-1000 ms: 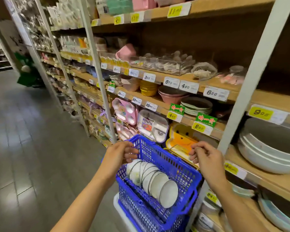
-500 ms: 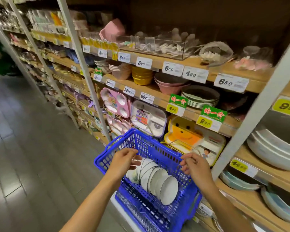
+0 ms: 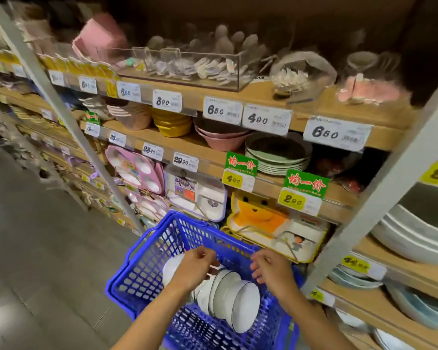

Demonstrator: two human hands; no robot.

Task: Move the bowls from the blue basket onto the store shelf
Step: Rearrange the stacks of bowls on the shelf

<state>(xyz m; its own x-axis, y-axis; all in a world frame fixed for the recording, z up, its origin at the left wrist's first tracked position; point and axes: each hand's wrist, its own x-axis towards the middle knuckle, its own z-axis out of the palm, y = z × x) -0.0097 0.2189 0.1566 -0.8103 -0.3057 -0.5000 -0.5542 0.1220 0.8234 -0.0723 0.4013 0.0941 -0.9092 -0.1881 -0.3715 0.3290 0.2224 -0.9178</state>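
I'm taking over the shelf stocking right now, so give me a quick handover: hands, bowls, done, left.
Left hand: on the white bowls, fingers curled; grip unclear.
Right hand: over the blue basket, loosely curled, holding nothing.
Bowls: one row lying on their sides inside the basket.
Done: no bowl lifted out yet.
Left: move all of them onto the store shelf.

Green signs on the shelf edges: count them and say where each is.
3. One green sign above the yellow 490 tag, one above the 290 tag to its right, one far left by the grey upright. Blur may hide others.
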